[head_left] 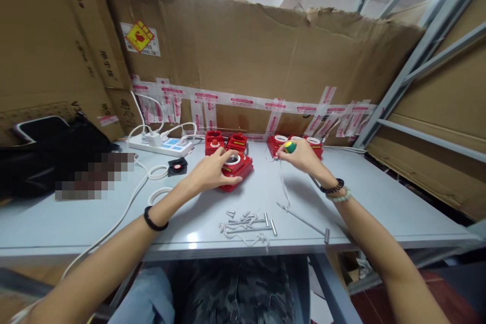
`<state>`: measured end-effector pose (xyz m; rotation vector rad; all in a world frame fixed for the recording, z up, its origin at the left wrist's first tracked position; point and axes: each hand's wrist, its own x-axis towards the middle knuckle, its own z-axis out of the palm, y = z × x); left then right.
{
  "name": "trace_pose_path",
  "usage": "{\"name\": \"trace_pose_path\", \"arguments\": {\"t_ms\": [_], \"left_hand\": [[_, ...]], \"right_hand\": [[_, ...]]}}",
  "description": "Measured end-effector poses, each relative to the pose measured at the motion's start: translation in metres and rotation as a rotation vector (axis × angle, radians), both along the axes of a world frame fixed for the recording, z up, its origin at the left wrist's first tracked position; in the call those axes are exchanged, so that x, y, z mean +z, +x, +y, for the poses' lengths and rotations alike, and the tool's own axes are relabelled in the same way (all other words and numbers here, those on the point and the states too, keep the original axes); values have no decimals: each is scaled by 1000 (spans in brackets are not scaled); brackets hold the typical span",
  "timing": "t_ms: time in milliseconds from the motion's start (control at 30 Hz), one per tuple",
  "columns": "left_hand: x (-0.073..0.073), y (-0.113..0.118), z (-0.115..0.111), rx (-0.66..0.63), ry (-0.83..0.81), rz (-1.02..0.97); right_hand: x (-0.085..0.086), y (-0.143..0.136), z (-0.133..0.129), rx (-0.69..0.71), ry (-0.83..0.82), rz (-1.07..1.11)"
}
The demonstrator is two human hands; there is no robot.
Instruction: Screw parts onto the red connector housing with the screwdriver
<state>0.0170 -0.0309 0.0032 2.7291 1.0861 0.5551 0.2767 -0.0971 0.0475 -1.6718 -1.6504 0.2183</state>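
My left hand (212,171) reaches over a red box (243,166) with a white ring on its top, its thumb and fingers spread around the sides and gripping it. In my right hand (301,157) is a screwdriver (290,147) with a green and yellow handle; part of a thin shaft shows below the palm. Those fingertips are pressed together by a white string (283,185), which runs down to a T-shaped metal rod (306,223) on the table. Right behind that hand stand red boxes with white rings (274,148).
Several screws and T-shaped rods with strings (250,225) lie near the front edge. More red boxes (214,143) stand at the back. At left are a white power strip (167,146), cables, a white ring (159,195) and a black bag (41,157). Cardboard (243,55) walls the back.
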Motion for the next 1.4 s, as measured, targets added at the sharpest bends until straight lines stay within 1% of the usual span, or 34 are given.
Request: {"name": "trace_pose_path", "arguments": {"t_ms": [100,167,233,300,400,500,600,667,767,833,933,1033,1267,1400], "left_hand": [[-4,4,-1,42,8,-57],[-4,2,-1,15,-15,-64],[-2,-2,0,-73,-63,-48],[2,-8,2,-181,-120,-13],[6,-14,5,-271,-174,8],[7,-15,7,-330,-254,-42],[5,-12,6,-421,-344,-60],[5,-10,4,-453,-285,-60],[5,-5,1,-439,-80,-77],[4,-1,1,-450,-6,-54],[1,4,4,-499,-48,32],[0,5,5,-483,-81,61],[10,-7,-3,-371,19,84],[14,-10,-5,-329,96,57]], "right_hand": [[6,-1,11,-32,47,104],[9,-4,13,-22,54,223],[9,-9,11,44,6,334],[7,-13,7,145,-82,388],[4,-20,0,243,-190,366],[2,-25,-5,259,-259,322],[0,-28,-7,255,-312,281],[-2,-29,-9,248,-336,262],[-2,-30,-12,262,-358,232],[-1,-31,-14,288,-368,211],[-1,-31,-16,326,-396,187],[-1,-32,-16,335,-424,175],[-7,-37,-15,224,-325,122],[-9,-42,-16,215,-319,107]]}}
